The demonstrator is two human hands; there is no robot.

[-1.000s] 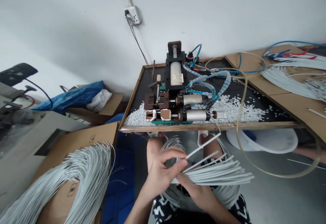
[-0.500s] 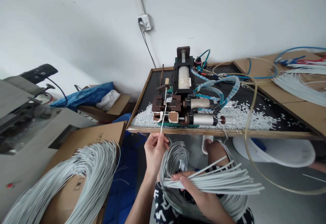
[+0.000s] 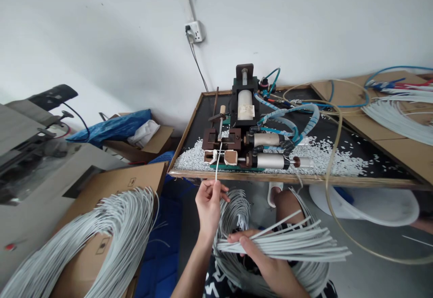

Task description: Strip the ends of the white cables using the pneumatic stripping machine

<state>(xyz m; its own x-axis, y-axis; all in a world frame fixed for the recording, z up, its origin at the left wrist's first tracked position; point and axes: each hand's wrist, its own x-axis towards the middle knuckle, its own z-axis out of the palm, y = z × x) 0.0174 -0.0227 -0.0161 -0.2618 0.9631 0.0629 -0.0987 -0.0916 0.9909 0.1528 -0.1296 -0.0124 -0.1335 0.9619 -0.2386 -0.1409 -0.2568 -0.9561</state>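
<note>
My left hand (image 3: 210, 198) pinches a single white wire (image 3: 218, 165) just in front of the bench edge. That wire runs upward between the padded jaws of a pneumatic wire stripper (image 3: 231, 157), its far end at the brown blocks. My right hand (image 3: 257, 250) is closed round a bundle of grey-white wires (image 3: 297, 243), whose cut ends fan out to the right. The rest of the bundle hangs in a coil (image 3: 233, 210) over my lap.
White insulation scraps (image 3: 331, 155) litter the black bench top with its wooden rim (image 3: 294, 179). Another wire bundle (image 3: 115, 225) lies on cardboard at left, beside a grey machine (image 3: 30, 189). A clear hose (image 3: 333, 153) loops down at right above a white basin (image 3: 382, 205).
My left hand has shifted slightly right and down, and the wire it pinches still reaches into the stripper. My right hand and the bundle stay nearly where they were.
</note>
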